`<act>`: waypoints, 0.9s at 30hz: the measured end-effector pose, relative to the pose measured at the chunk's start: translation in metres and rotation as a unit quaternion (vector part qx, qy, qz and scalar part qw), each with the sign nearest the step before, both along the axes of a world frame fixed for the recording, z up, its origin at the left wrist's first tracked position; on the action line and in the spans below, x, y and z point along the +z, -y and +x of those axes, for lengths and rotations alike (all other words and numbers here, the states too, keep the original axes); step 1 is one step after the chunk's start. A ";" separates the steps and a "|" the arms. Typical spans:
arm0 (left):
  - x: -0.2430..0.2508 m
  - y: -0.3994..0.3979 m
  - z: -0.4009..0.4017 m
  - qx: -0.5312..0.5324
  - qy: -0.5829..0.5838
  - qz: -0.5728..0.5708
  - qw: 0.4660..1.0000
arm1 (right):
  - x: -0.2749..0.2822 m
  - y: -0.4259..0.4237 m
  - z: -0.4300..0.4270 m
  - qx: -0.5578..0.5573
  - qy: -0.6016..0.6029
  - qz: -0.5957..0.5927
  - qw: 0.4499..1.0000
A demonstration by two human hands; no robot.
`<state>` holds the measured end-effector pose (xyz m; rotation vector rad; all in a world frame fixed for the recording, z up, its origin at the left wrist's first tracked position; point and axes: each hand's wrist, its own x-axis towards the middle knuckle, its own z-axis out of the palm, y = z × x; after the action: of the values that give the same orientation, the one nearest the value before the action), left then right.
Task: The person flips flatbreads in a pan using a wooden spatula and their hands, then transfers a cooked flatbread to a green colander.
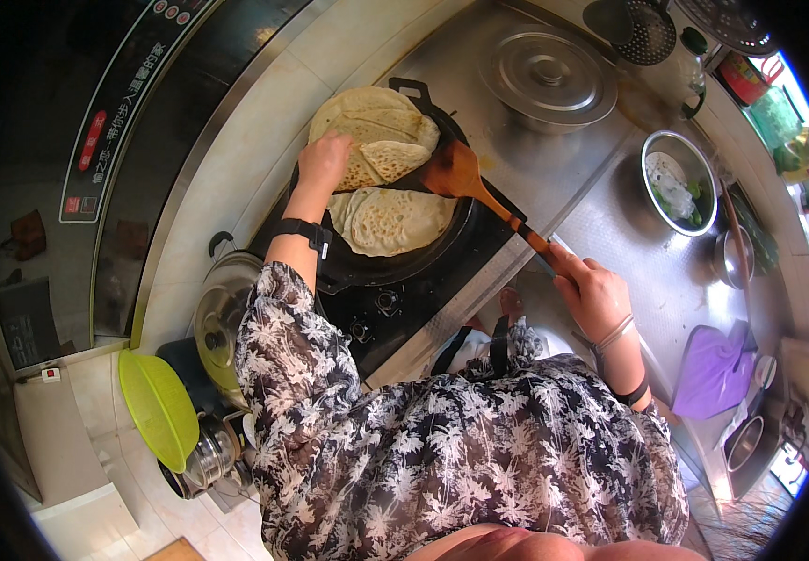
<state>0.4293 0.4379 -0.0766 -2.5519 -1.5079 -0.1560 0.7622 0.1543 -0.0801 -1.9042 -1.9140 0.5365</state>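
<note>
My right hand (595, 293) is wrapped around the handle of a wooden spatula (471, 179). The spatula's broad blade lies over the right rim of a black pan (439, 242), beside the breads. My left hand (324, 165) has its fingers curled at the left edge of a browned flatbread (373, 109), seeming to pinch it; the fingertips are partly hidden. One flap of this bread is folded over near the spatula. Nearer to me in the pan lies a second flatbread (394, 221), folded into a half-moon with brown spots.
The pan stands on a black gas stove (376, 305). Behind it is a lidded metal pot (548, 77). At right are a steel bowl (678, 182) with greens and eggshells and a purple cloth (713, 372). At left are a large lid (225, 315) and a green basket (159, 410).
</note>
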 end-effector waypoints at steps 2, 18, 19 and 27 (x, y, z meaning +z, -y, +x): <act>-0.003 -0.001 0.001 -0.006 0.005 -0.002 1.000 | 0.000 0.000 0.000 -0.001 -0.001 0.001 1.000; 0.000 0.002 0.001 -0.007 -0.004 -0.006 1.000 | 0.000 -0.001 -0.001 -0.006 0.000 0.007 1.000; 0.001 0.002 0.002 -0.007 -0.004 -0.007 1.000 | 0.000 -0.001 0.000 -0.006 0.000 0.006 1.000; 0.009 0.010 0.015 -0.017 -0.055 -0.003 0.998 | 0.001 -0.001 0.001 -0.015 0.005 0.011 1.000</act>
<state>0.4446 0.4282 -0.0678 -2.5469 -1.4272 -0.0140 0.7633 0.1553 -0.0792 -1.9226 -1.8854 0.4966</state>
